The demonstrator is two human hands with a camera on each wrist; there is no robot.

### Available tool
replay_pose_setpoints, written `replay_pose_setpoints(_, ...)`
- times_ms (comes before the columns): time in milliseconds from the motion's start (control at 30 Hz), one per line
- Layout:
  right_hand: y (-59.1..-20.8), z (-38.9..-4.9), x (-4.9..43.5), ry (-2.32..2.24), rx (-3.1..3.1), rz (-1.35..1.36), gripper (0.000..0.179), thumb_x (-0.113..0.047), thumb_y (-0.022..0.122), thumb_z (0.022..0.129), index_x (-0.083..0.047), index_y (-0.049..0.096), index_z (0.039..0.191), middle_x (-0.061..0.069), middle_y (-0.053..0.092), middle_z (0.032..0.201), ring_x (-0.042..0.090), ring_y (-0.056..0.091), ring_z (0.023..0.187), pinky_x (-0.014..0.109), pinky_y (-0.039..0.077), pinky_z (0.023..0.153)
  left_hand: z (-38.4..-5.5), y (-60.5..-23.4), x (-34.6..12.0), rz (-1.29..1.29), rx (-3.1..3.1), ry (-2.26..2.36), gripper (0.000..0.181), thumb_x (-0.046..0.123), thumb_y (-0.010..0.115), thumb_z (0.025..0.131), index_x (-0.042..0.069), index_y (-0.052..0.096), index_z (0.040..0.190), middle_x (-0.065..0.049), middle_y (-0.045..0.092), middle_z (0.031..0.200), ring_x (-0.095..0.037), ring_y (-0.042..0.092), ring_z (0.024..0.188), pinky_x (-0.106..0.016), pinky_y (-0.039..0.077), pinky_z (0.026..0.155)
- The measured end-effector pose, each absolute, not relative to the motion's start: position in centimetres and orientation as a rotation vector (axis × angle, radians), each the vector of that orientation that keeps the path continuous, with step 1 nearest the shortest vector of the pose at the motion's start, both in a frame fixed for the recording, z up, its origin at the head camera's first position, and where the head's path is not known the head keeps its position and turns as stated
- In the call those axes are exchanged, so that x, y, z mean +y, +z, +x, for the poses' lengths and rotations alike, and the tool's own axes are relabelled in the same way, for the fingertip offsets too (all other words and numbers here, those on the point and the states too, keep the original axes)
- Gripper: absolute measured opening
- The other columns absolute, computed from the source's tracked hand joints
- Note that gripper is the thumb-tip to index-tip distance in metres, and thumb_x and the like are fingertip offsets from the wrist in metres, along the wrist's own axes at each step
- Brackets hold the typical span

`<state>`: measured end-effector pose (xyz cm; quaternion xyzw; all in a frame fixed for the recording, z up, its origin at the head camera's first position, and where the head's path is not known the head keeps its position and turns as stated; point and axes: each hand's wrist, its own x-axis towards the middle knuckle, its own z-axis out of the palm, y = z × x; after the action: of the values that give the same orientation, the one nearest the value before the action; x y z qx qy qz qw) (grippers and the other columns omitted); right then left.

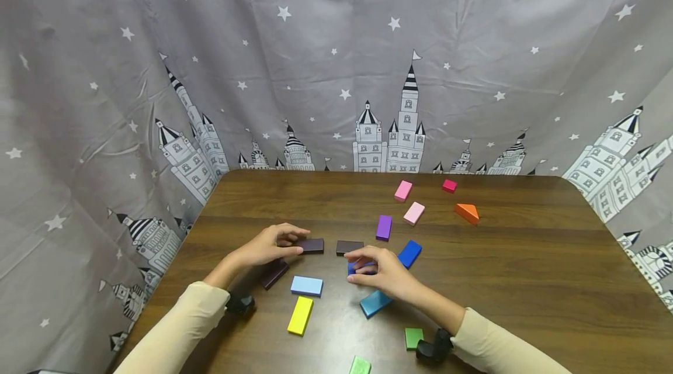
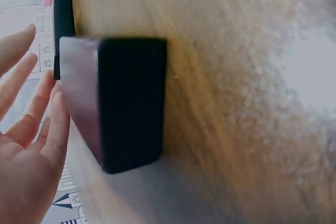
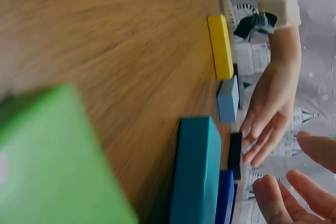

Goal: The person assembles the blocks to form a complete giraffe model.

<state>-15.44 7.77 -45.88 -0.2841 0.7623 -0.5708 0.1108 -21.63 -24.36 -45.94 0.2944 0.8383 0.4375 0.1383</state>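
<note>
My left hand (image 1: 270, 243) is beside a dark block (image 1: 314, 246), thumb and fingers apart at its left end; whether they touch it I cannot tell. In the left wrist view the fingers (image 2: 37, 106) spread loosely, with a large dark block (image 2: 131, 103) in front. That one looks like the dark brown block (image 1: 274, 274) below my left hand. My right hand (image 1: 386, 272) hovers with bent, parted fingers over a blue block (image 1: 361, 269), partly hiding it. Nothing shows between its fingers (image 3: 270, 198) in the right wrist view. Another dark block (image 1: 349, 247) lies just beyond.
Around the hands lie light blue (image 1: 307, 286), yellow (image 1: 300, 315), teal (image 1: 375, 303), blue (image 1: 409, 253) and green (image 1: 413, 338) blocks. Farther back are purple (image 1: 384, 227), pink (image 1: 403, 190), red (image 1: 449, 186) and orange triangular (image 1: 467, 213) blocks. A grey castle-print curtain (image 1: 315, 70) hangs behind the table (image 1: 526, 280).
</note>
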Motion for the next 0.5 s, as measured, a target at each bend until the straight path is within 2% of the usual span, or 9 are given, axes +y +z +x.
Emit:
replay_pose_setpoints(167,-45.9,-15.4,6.3,-1.657,2.245,-0.779,0.037,-0.004,0.077,0.087,0.009,0.065,0.119,0.026,0.066,0.113,0.035,0.067,0.098,0.026,0.056,0.081,-21.9,-46.5,-24.2,0.852,2.398,1.289,0.04,0.006,0.069,0.094,-0.008,0.059,0.13,-0.025,0.059,0.13,-0.043,0.057,0.116,-0.05,0.049,0.097)
replay_pose_setpoints(500,-46.3,-15.5,3.5,-1.676,2.189,-0.718,0.034,0.001,0.079,0.082,0.014,0.066,0.111,0.027,0.068,0.107,0.034,0.07,0.091,0.024,0.057,0.077,-22.2,-46.9,-24.2,0.821,2.381,1.32,0.037,-0.001,0.069,0.092,-0.012,0.06,0.127,-0.027,0.059,0.128,-0.043,0.057,0.116,-0.049,0.048,0.098)
